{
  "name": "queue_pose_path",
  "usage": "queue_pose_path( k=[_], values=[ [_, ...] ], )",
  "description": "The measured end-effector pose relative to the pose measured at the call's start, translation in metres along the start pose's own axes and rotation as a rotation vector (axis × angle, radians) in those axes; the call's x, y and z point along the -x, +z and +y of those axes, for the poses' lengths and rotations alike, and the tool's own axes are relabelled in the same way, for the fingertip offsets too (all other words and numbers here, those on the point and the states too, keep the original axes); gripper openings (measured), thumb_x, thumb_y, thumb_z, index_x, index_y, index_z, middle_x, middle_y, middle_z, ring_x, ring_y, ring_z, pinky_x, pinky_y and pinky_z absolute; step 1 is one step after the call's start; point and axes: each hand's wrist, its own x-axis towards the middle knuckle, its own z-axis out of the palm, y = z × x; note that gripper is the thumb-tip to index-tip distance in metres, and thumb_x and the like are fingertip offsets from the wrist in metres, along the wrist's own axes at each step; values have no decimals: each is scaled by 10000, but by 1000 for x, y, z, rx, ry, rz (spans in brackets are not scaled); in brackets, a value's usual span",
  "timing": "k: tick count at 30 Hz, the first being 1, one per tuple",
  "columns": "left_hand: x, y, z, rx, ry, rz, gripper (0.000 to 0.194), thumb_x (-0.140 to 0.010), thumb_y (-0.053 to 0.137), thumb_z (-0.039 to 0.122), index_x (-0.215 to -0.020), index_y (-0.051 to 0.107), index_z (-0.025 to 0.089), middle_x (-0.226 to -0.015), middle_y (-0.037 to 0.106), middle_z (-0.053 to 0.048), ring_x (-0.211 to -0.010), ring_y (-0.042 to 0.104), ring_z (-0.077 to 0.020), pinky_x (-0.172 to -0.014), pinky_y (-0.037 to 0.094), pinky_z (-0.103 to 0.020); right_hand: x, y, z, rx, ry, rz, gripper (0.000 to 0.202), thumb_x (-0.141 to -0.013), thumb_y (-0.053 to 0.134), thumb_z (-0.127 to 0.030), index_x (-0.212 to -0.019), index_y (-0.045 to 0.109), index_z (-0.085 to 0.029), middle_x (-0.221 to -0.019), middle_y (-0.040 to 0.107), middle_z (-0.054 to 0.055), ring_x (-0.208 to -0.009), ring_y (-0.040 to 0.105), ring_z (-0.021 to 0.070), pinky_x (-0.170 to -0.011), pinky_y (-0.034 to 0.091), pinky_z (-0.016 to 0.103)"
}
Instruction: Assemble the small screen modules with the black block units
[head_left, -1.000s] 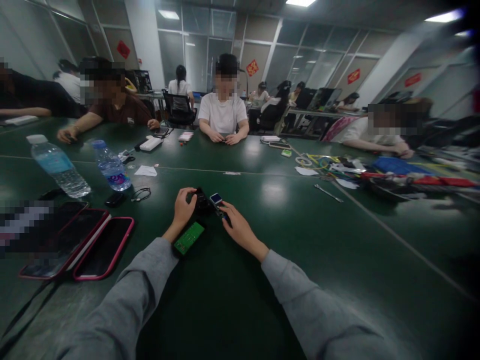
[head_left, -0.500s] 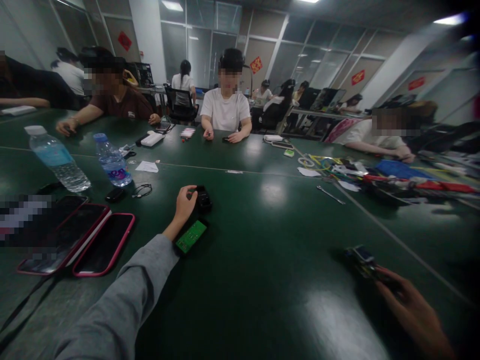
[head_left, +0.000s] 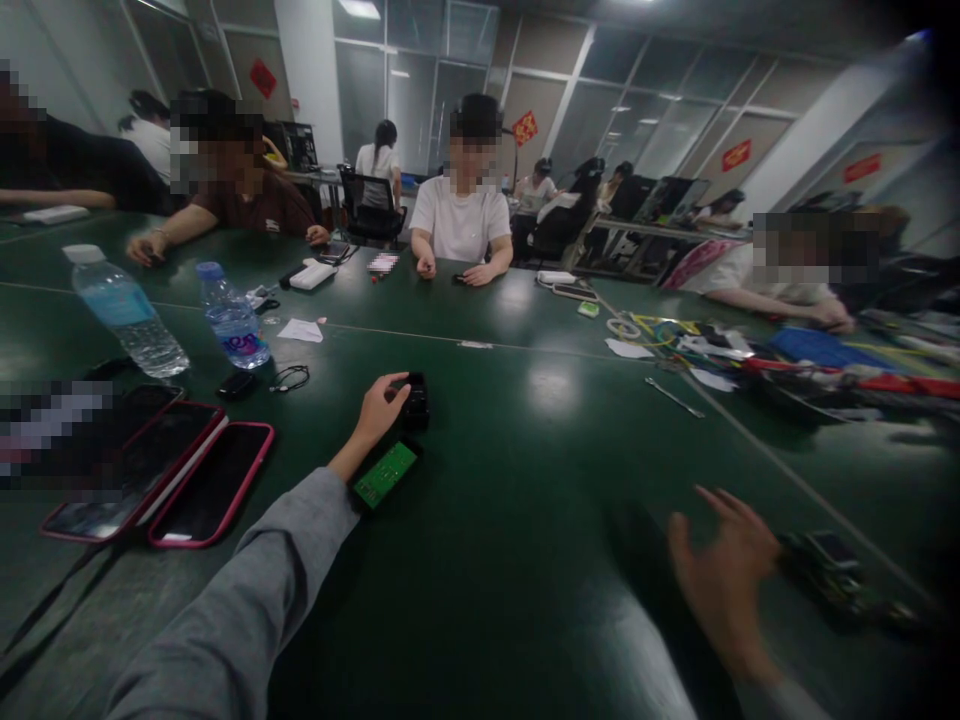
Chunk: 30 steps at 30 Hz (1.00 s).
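Observation:
My left hand (head_left: 379, 412) has its thumb and fingers closed on the left edge of a small black open plastic case (head_left: 417, 402), which rests on the table. Just below that wrist lies a green circuit board (head_left: 386, 475), apparently in a dark shell. On the right, my right hand (head_left: 724, 570) is above the table with fingers spread and nothing in them, slightly blurred. Beside it, to the right, an electronic module with a small screen (head_left: 836, 550) lies on the table; its far end is dim and hard to make out.
At left are two phones in pink-red cases (head_left: 214, 485), a clear water bottle (head_left: 127, 315), a blue-capped bottle (head_left: 232, 320) and a thin black cable (head_left: 289, 377). A wrench (head_left: 675, 397) and a pile of tangled cables (head_left: 720, 345) lie at right. Several people sit around the table.
My right hand has let go of the module, which now lies on the table, and has moved left with its fingers opened. My left hand keeps its hold on the black case. The view has shifted slightly.

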Motion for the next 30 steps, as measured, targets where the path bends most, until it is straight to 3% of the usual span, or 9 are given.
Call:
queue_pose_path(
  k=[2, 5, 8, 11, 17, 20, 24, 27, 30],
  values=[
    [0, 0, 1, 85, -34, -38, 414, -836, 625, 391, -1198, 634, 191, -1022, 678, -88, -841, 637, -182, -800, 507, -348, -6, 33, -57, -51, -84, -100, 439, -932, 488, -345, -1358, 442, -250, -1288, 515, 137, -1257, 443, 344, -1020, 340, 608],
    [0, 2, 3, 297, -138, -87, 425, -826, 640, 377, -1205, 615, 187, -996, 672, -69, -811, 640, -150, -787, 511, -319, -15, 72, -130, -216, -218, -308, 394, -957, 456, -293, -1350, 435, -272, -1336, 513, 88, -1284, 436, 279, -1038, 372, 525],
    [2, 3, 9, 499, -235, -117, 384, -779, 696, 335, -1127, 633, 185, -1105, 641, -69, -788, 643, -114, -756, 508, -284, -29, 102, -178, -330, -250, -390, 445, -977, 429, -300, -1418, 368, -297, -1418, 441, 80, -1337, 373, 263, -1076, 343, 509],
    [3, 2, 17, 623, -313, -187, 352, -743, 737, 306, -1050, 653, 156, -943, 657, -46, -701, 623, -95, -689, 489, -255, -49, 133, -207, -348, -308, -454, 427, -988, 417, -357, -1414, 403, -348, -1485, 365, 55, -1380, 310, 279, -1086, 329, 513],
    [3, -1, 26, 702, -377, -128, 264, -755, 728, 323, -936, 669, 140, -692, 610, 3, -618, 569, -85, -627, 447, -233, -72, 174, -225, -399, -466, -673, 458, -986, 412, -451, -1429, 382, -334, -1526, 336, 53, -1368, 346, 275, -1069, 364, 515],
    [2, -2, 26, 701, -402, -98, 260, -771, 709, 326, -951, 670, 143, -695, 609, 2, -630, 569, -89, -631, 440, -235, -67, 169, -222, -417, -441, -627, 476, -935, 512, -469, -1349, 438, -246, -1455, 401, 113, -1315, 400, 297, -1040, 398, 517],
    [1, -2, 24, 710, -424, -100, 270, -771, 709, 320, -967, 669, 138, -710, 614, -5, -630, 570, -89, -638, 444, -241, -56, 158, -214, -408, -375, -515, 244, -909, 518, -283, -1132, 502, -188, -1243, 500, 149, -1140, 517, 284, -950, 468, 473],
    [-1, -1, 22, 718, -424, -116, 263, -772, 711, 318, -958, 666, 137, -730, 622, -14, -637, 579, -90, -632, 447, -239, -54, 161, -209, -391, -327, -468, 293, -884, 490, -195, -1172, 452, -157, -1241, 462, 169, -1131, 515, 278, -948, 477, 454],
    [-3, -1, 20, 708, -423, -133, 247, -777, 707, 313, -948, 667, 140, -746, 631, -24, -647, 587, -96, -633, 453, -242, -62, 172, -206, -382, -286, -475, 414, -891, 514, -228, -1282, 392, -161, -1314, 411, 179, -1209, 470, 296, -988, 460, 484]
  ],
)
